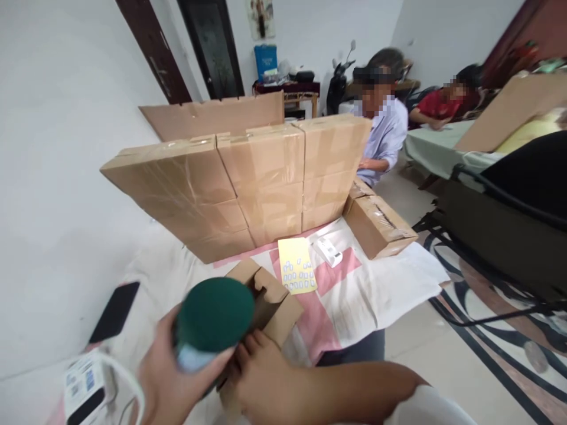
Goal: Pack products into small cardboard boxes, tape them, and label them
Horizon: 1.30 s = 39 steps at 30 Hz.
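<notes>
My left hand [163, 366] is wrapped round a cylindrical container with a dark green round top [215, 313]; its pale bluish side is blurred by motion. An open small cardboard box [281, 316] with raised flaps stands just behind it, partly hidden by the container. My right hand [261, 375] reaches across to that box, its fingers curled over the near edge; the fingertips are hidden inside. Beyond the box lies a yellow sheet [292, 251] with several small pale labels stuck on it. A small white device [328, 252] rests right of the sheet.
Stacked taped cartons [266, 171] form a wall at the table's back. A long carton [381, 221] stands on the right. On the left lie a black phone [115, 311] and a white boxy device with a cable [86, 383]. Behind sit a person in a light shirt [390, 133] and another person in red [438, 106].
</notes>
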### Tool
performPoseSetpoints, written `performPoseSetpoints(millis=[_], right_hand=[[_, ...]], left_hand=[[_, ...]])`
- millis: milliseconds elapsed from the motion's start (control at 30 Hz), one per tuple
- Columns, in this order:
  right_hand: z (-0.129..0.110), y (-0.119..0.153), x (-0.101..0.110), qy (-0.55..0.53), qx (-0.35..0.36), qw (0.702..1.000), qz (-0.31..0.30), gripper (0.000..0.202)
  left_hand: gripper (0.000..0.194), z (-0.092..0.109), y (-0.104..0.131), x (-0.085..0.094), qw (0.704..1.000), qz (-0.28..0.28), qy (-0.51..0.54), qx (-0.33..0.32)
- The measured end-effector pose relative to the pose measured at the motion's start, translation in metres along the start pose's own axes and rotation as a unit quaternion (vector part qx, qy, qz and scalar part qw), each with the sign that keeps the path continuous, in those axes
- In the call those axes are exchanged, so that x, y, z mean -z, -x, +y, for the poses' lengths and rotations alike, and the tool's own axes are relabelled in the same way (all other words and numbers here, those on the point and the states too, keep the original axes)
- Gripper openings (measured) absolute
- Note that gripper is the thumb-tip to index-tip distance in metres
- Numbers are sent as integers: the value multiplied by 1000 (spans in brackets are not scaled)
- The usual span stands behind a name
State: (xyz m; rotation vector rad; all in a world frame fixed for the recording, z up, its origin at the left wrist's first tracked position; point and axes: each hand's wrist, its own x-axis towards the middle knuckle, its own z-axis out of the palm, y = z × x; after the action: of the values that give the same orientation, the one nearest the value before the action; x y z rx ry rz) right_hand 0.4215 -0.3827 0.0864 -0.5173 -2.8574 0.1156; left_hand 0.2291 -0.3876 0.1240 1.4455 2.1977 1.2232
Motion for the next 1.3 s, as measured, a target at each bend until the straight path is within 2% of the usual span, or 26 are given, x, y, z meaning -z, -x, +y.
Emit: performPoseSetpoints(millis=[67,133,167,233,300,400,467,533,600,700,767,833,933,1000,1067,1133,1300], right_hand=[[-3,5,9,-22,-25,999,-41,54],[-2,12,19,-43,-30,996,-69,56],[1,15,24,-55,-30,995,-83,54],[9,23,34,-76,-26,991,-108,50],[19,31,44,-96,1,990,-103,46],[36,44,60,-165,62,984,-30,36],[49,52,70,-227,54,972,44,30],[64,59,76,-269,-5,953,139,21],[81,62,77,-276,-78,931,224,13],[105,63,71,-267,-148,914,266,16],[118,61,65,-249,-154,924,246,17],[128,57,60,-220,-139,946,191,19],[140,44,58,-155,-95,981,63,21],[146,33,58,-103,-59,993,-20,23],[150,22,58,-56,-14,995,-79,29],[150,14,56,-18,28,993,-115,31],[138,1,57,74,63,979,-180,34]], left_hand=[[81,20,5,-9,984,-96,-148,-23],[77,45,6,-24,939,-192,-282,-52],[72,57,6,-32,919,-217,-324,-59],[71,75,8,-43,895,-233,-376,-57],[74,81,12,-48,885,-230,-400,-58],[82,71,20,-48,883,-208,-409,-98],[87,59,25,-49,881,-187,-415,-132],[88,46,28,-55,869,-187,-427,-163],[83,36,29,-65,849,-215,-438,-203],[72,27,26,-79,821,-257,-434,-267],[65,24,21,-79,817,-268,-419,-292],[54,22,12,-67,817,-292,-378,-322],[28,16,0,-33,821,-332,-271,-378],[28,9,-2,-8,821,-347,-227,-392],[34,2,1,11,821,-360,-214,-387],[31,-4,7,20,818,-369,-216,-384],[23,-12,10,24,780,-322,-320,-432]])
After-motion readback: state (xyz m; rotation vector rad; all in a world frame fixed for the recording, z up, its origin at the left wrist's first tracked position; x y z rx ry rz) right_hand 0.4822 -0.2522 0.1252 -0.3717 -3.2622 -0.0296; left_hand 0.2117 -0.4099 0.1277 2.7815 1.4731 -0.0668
